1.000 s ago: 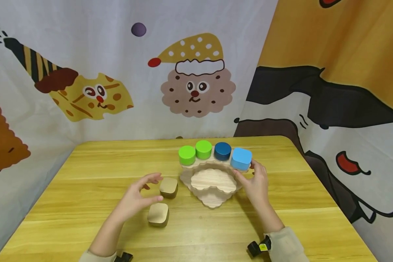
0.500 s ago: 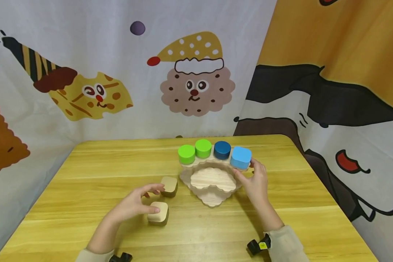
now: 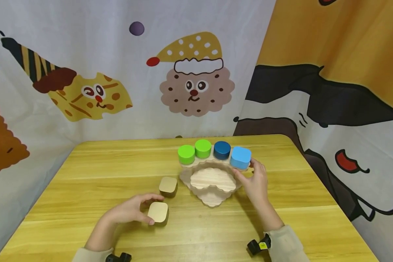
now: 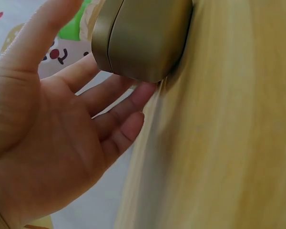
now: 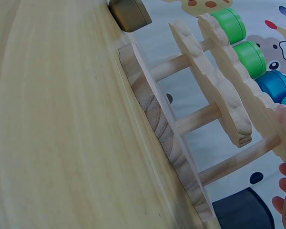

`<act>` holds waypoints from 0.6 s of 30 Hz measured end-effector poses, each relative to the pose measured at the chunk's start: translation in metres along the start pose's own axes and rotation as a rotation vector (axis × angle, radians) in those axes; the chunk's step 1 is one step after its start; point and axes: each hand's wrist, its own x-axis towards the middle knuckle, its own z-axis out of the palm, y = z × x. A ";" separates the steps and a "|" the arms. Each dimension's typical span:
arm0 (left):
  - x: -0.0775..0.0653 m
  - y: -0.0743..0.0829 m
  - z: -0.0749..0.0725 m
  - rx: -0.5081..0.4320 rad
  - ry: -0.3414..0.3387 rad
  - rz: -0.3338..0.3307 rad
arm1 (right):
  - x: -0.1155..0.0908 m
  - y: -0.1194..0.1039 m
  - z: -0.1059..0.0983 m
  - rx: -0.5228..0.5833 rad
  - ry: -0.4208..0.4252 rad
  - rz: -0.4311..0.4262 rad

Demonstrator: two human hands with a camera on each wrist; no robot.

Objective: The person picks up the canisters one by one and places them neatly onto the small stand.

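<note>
My left hand [image 3: 131, 210] curves round the nearer gold square tin [image 3: 158, 212], thumb at its near corner and fingers by its far side. In the left wrist view, the fingers lie along the side of this lidded tin [image 4: 145, 40]. A second gold tin [image 3: 168, 185] sits just beyond. My right hand [image 3: 256, 182] pinches the right end of the top tier of a tiered wooden stand [image 3: 213, 180], thumb in front. On that tier stand two green round tins [image 3: 186, 154], a dark blue round tin [image 3: 222, 150] and a light blue square tin [image 3: 240, 157].
The stand's scalloped tiers are joined by wooden dowels [image 5: 240, 160] and its base [image 5: 157, 124] rests on the wood-grain table [image 3: 101, 171]. A curtain with cartoon prints [image 3: 111, 54] hangs behind the table. Black wrist cameras [image 3: 258, 247] sit by both sleeves.
My left hand has come back toward me, from beside the farther gold tin to round the nearer one. The right hand keeps its grip on the stand; the tins have not moved.
</note>
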 end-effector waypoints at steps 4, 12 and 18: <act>-0.001 -0.005 -0.001 0.003 -0.015 -0.035 | 0.000 -0.001 -0.001 0.004 -0.006 0.013; -0.001 -0.013 -0.003 -0.006 -0.035 -0.057 | 0.000 0.000 0.000 -0.007 0.004 0.000; -0.001 -0.012 -0.004 0.010 -0.046 -0.032 | 0.000 0.000 0.000 -0.002 0.007 -0.007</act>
